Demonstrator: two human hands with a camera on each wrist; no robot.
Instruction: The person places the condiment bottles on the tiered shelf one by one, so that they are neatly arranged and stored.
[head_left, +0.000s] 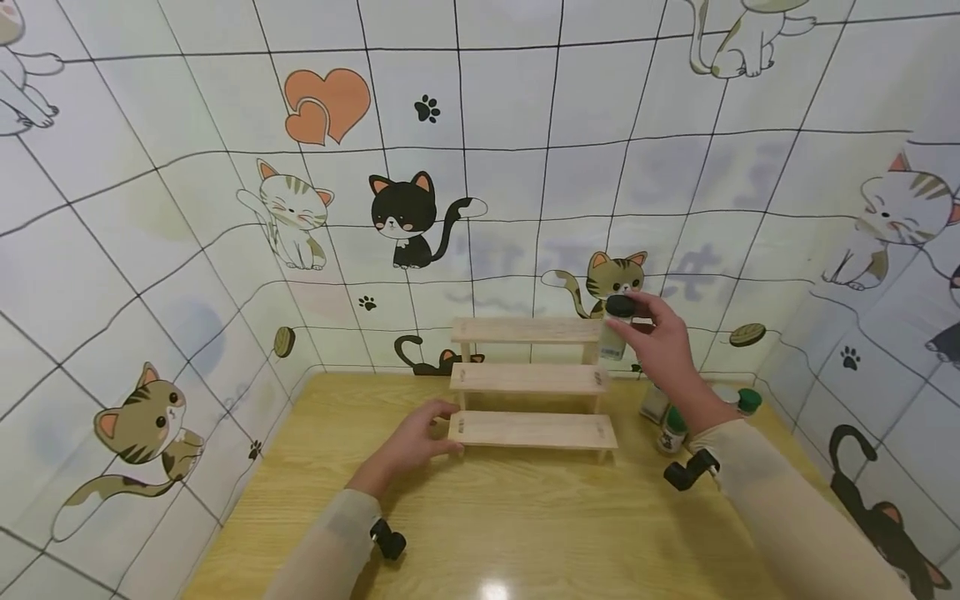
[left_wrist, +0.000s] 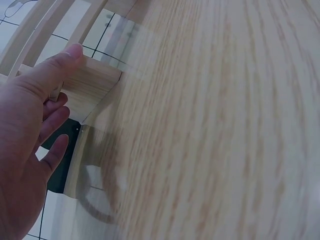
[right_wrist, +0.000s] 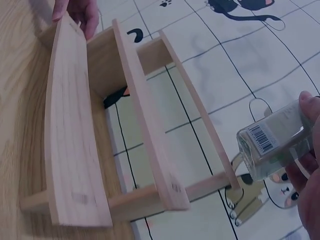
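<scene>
A three-tier wooden shelf (head_left: 528, 379) stands on the table against the back wall. My left hand (head_left: 412, 437) grips the left end of its lowest board (head_left: 532, 430); in the left wrist view, the thumb (left_wrist: 74, 51) lies along the board edge. Held up at the right end of the top board (head_left: 525, 329) is a clear glass spice jar (head_left: 612, 342) with a black lid, between the thumb and fingers of my right hand (head_left: 663, 342). The jar tilts slightly, and its barcode label (right_wrist: 262, 139) faces the right wrist camera.
Several more jars stand on the table right of the shelf, including a green-lidded jar (head_left: 672, 429) and another with a green lid (head_left: 748, 402), partly behind my right forearm. Tiled walls with cat drawings enclose the wooden table (head_left: 525, 525) at the back and sides.
</scene>
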